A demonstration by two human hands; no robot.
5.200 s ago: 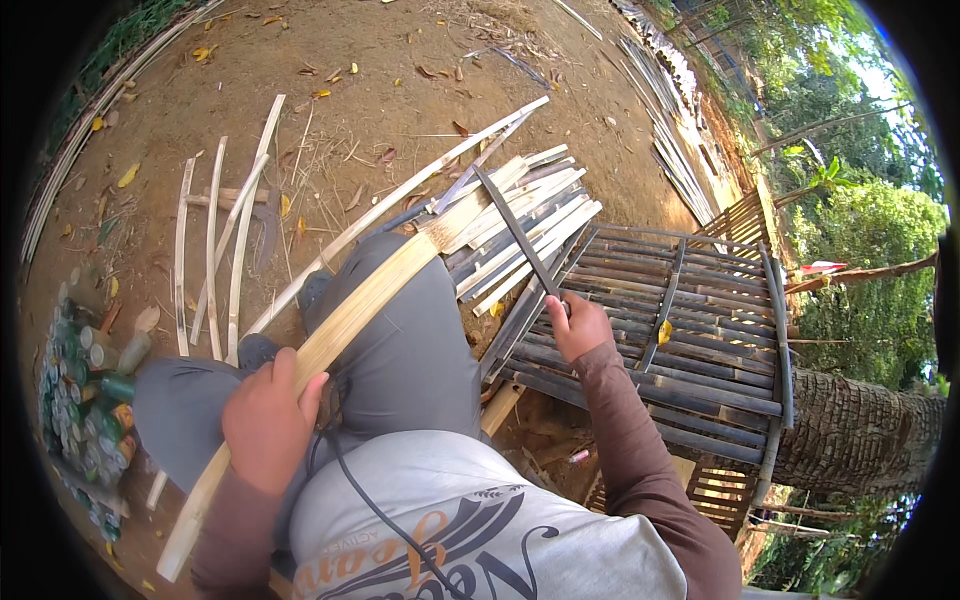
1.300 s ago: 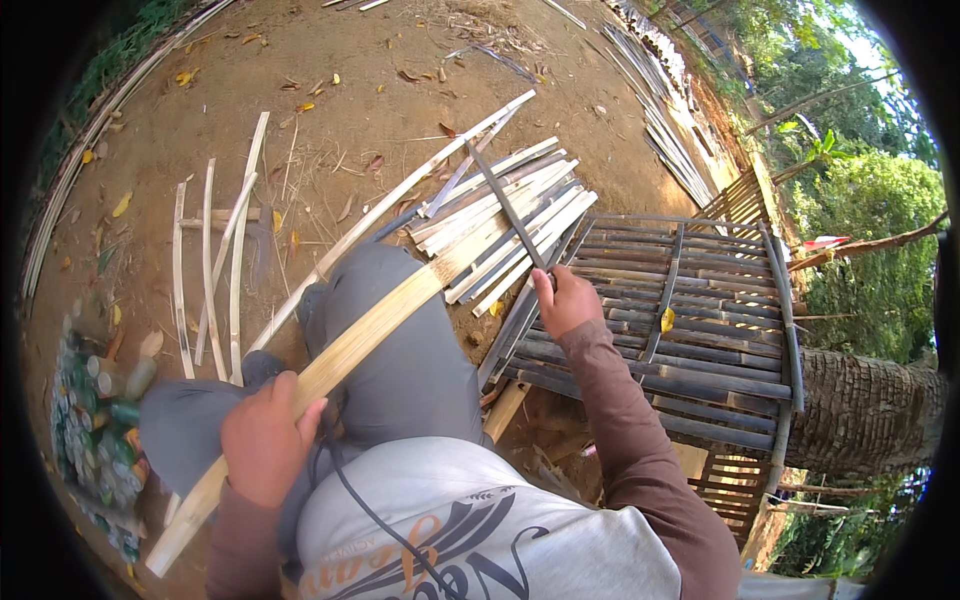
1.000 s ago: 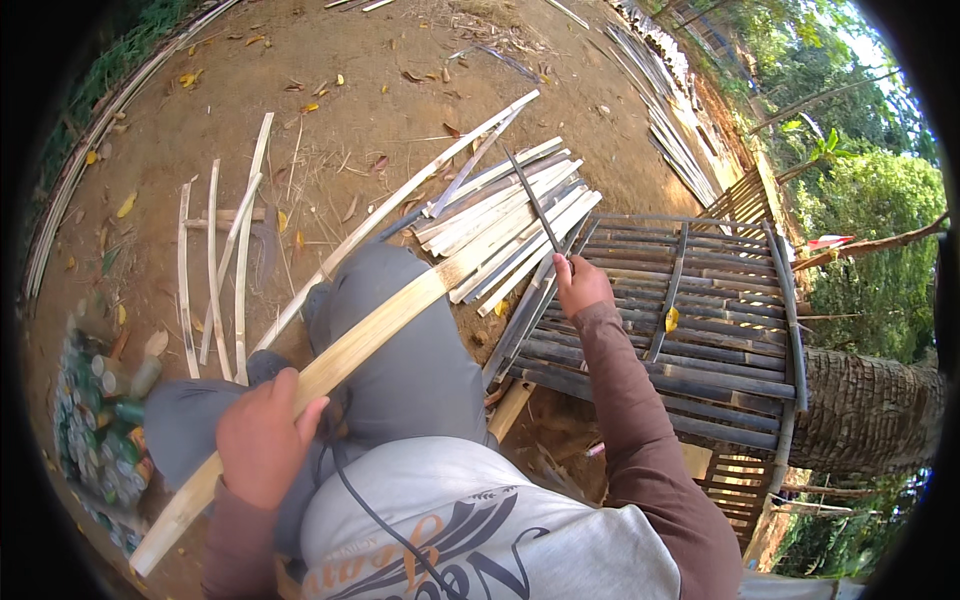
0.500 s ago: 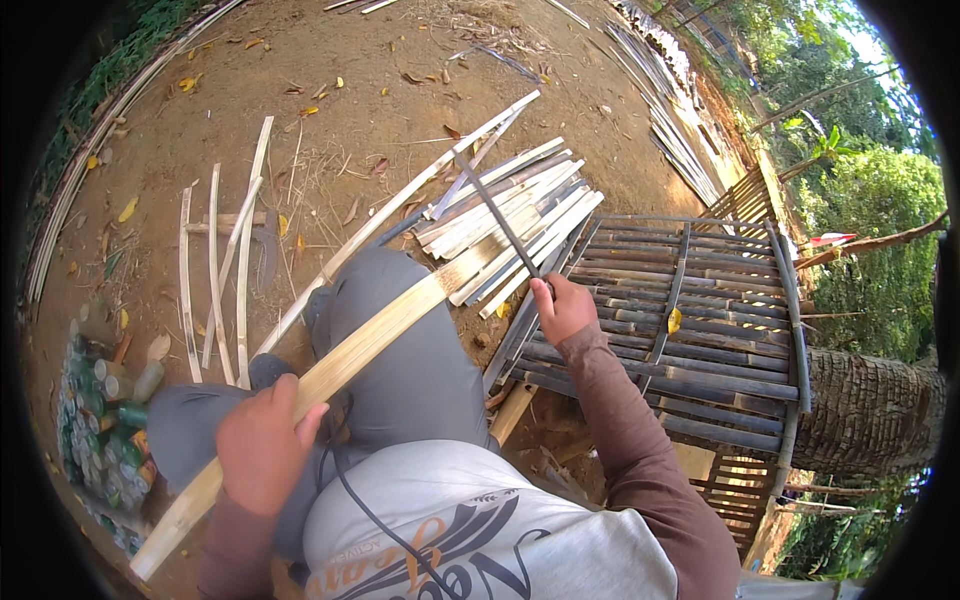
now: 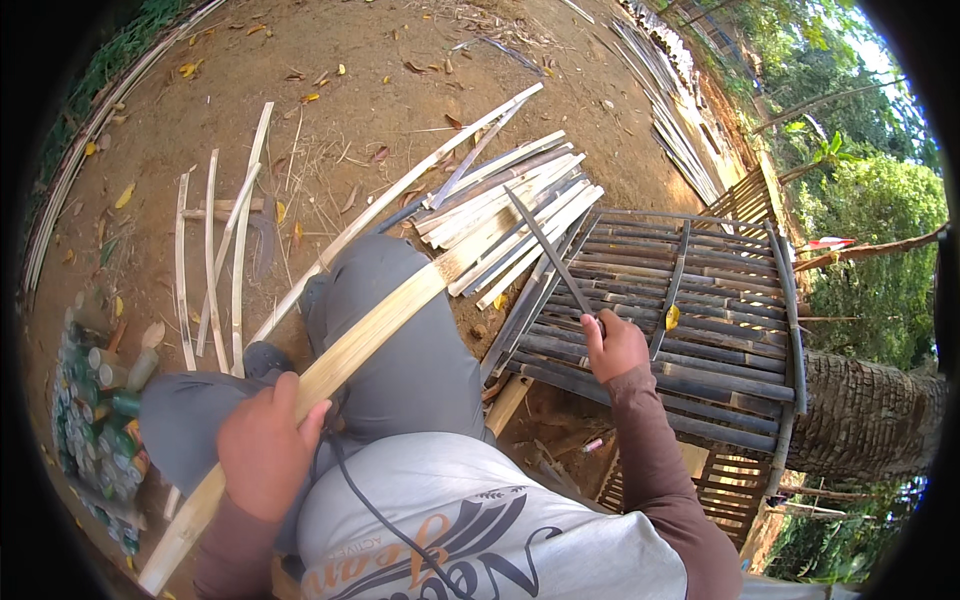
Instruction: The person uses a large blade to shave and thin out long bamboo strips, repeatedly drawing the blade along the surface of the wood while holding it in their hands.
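A long, flat, pale bamboo slat [image 5: 375, 335] lies slanted across my bent grey-trousered leg. My left hand [image 5: 265, 445] is closed round its near part, thumb on top. The slat's far end runs over a pile of split bamboo strips [image 5: 545, 210], where I cannot make out its tip. Gripped by its handle in my right hand [image 5: 617, 348] is a long machete [image 5: 548, 248], its dark blade pointing up and left over the strips. The blade is apart from the held slat.
A dark bamboo-slat bench [image 5: 700, 335] stands at right, by a thick tree trunk [image 5: 870, 410]. Several loose strips [image 5: 240, 280] and a sickle [image 5: 266, 245] lie on the dirt at left. Glass bottles [image 5: 95, 430] are heaped at lower left. More bamboo [image 5: 680, 130] lies at the far right.
My right hand has drawn back to the right and down with the machete, and the blade has come away from above the slat's line. My left hand stays on the slat.
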